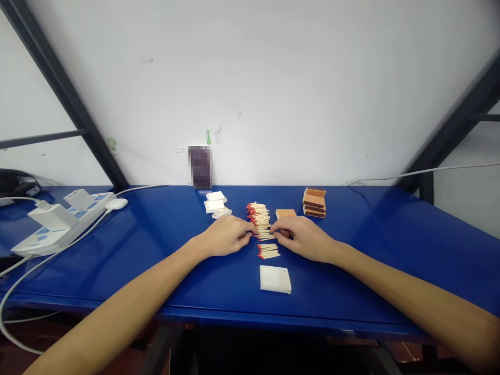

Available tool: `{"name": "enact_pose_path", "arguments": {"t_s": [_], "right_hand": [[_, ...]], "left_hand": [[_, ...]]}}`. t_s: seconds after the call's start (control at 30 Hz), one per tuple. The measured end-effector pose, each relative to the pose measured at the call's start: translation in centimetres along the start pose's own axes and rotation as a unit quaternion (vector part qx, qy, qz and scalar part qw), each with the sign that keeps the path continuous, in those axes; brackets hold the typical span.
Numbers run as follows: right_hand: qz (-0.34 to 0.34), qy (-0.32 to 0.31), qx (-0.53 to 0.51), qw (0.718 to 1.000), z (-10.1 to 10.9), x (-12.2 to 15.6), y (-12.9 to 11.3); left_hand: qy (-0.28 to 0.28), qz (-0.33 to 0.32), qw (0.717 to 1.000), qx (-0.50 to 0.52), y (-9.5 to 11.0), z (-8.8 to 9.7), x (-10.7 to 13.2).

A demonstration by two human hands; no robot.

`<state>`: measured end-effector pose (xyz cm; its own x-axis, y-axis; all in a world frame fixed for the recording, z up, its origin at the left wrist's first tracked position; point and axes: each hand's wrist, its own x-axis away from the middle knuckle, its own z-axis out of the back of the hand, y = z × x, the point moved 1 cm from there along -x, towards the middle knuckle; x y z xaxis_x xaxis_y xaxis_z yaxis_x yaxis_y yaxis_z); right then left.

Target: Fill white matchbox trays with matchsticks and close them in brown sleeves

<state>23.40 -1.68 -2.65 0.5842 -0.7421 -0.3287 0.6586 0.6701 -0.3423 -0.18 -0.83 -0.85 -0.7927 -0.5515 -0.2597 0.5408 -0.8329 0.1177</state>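
1. Blue tabletop (pixel 156 271) spreads under both my forearms and out past my fingers, with a white wall (pixel 297 99) rising behind it, beyond my reach.
2. My left fingers (pixel 247 227) are bent at the red-headed end of a short row of matches (pixel 266 235); thumb and forefinger stand slightly parted. I cannot tell whether they pinch any stick.
3. My right fingers (pixel 282 224) face them at the pale ends of the same row, thumb and forefinger curved with a small gap. Here too I cannot tell if anything is gripped.
4. Just beyond both sets of fingers, a thicker pile of matches (pixel 258 212) lies with most of its red heads toward my left side.
5. Nearer to me than the fingers, a smaller group of matches (pixel 268 251) lies apart from the row, heads also leftward.
6. Closer still to my body, a white tray (pixel 275 279) rests flat.
7. Beyond my left fingers sits a loose heap of white boxes (pixel 214 206).
8. Just past my right fingers lies one flat orange box (pixel 286 213); farther off and to their right stands a stack of orange and brown boxes (pixel 314 201).
9. Well to the left of my left fingers, a white power strip (pixel 29 245) carries plugged-in adapters (pixel 58 219).
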Motion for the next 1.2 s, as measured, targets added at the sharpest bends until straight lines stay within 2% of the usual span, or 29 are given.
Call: {"name": "enact_pose_path", "arguments": {"t_s": [0.33,0.53,1.2], "right_hand": [[-0.025,0.008,0.009,1.0,-0.61,-0.27,0.15],[-0.008,0.017,0.005,1.0,-0.8,-0.35,0.23],[0.012,-0.014,-0.013,1.0,-0.19,-0.1,-0.14]], "left_hand": [[-0.002,0.014,1.0,-0.007,0.01,-0.25,-0.26],[0.0,0.005,1.0,-0.008,0.07,-0.49,-0.35],[-0.001,0.004,1.0,-0.002,0.2,-0.14,-0.12]]}}
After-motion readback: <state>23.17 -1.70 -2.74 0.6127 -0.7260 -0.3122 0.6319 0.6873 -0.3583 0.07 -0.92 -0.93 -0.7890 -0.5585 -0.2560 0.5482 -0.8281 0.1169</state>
